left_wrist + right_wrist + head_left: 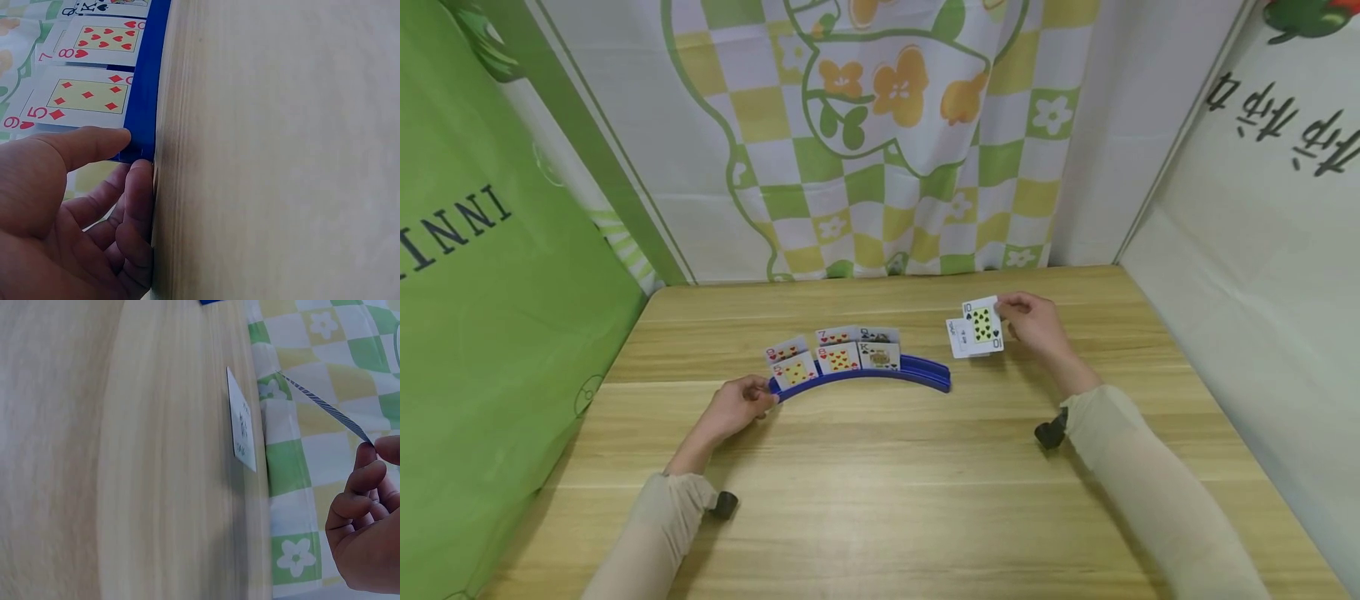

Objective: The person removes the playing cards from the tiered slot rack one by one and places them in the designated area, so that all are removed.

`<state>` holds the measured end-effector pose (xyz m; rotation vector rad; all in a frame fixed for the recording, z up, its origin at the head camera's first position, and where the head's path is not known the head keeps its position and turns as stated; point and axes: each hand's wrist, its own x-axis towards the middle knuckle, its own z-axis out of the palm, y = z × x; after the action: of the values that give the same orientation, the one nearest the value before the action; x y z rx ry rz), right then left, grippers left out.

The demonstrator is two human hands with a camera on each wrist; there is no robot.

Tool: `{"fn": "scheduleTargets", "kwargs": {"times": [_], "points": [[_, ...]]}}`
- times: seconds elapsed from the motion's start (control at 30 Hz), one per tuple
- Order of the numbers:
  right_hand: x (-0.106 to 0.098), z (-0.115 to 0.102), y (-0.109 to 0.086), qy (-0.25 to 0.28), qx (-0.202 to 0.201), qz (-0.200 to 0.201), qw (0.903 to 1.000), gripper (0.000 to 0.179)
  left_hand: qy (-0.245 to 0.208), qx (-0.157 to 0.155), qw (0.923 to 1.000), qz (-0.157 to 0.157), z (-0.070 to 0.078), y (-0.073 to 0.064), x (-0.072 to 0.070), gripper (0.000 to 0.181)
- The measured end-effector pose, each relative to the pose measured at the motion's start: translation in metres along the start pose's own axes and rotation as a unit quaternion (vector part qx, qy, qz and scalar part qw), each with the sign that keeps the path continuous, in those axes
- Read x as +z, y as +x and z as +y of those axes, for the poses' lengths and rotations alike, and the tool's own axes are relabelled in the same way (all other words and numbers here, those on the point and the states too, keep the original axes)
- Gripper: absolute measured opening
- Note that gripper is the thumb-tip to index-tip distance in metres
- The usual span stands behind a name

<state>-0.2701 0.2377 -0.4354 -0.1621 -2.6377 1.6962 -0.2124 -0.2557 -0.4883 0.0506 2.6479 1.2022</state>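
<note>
My left hand (741, 406) holds the left end of a curved blue card holder (928, 373), its thumb on the rim in the left wrist view. Playing cards stand in the holder in two rows. The front row shows a five of diamonds (87, 97), an eight of hearts (100, 40) and a king (880, 357). Behind these, a nine (785, 348), a seven (835, 336) and a queen (878, 335) are partly hidden. Between thumb and fingers, my right hand (1037, 327) pinches a ten of spades (982, 325), seen edge-on in the right wrist view.
A white card with small dark print (240, 422) lies on the table beneath the raised ten, partly covered by it in the head view. The wooden table (880, 483) meets a checkered curtain (880, 200) at the back. Fabric walls stand on both sides.
</note>
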Motion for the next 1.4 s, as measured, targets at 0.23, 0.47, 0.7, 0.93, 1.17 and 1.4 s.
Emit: {"fn": "scheduleTargets", "kwargs": {"times": [0.23,0.47,0.7,0.93,1.17,1.4], "points": [[-0.005,0.007,0.006,0.001,0.006,0.012,0.9999,0.036,0.0,0.003,1.0,-0.002,0.0,-0.001,0.0,0.036],[-0.008,0.016,0.012,-0.02,0.025,0.012,0.9994,0.038,0.002,-0.001,1.0,0.001,0.001,0.0,0.0,0.036],[-0.011,0.021,0.017,-0.05,0.037,0.011,0.998,0.041,0.003,-0.007,1.0,0.003,0.0,0.0,0.001,0.038],[-0.014,0.025,0.019,-0.052,0.036,0.004,0.998,0.04,0.009,-0.006,0.9999,0.005,0.0,0.0,0.001,0.037],[-0.016,0.029,0.022,-0.054,0.031,-0.006,0.998,0.038,0.008,-0.008,0.9999,0.004,-0.001,0.001,0.002,0.037],[-0.017,0.033,0.027,-0.062,0.042,-0.013,0.9971,0.037,0.013,-0.009,0.9999,0.003,-0.002,0.001,0.002,0.038]]}}
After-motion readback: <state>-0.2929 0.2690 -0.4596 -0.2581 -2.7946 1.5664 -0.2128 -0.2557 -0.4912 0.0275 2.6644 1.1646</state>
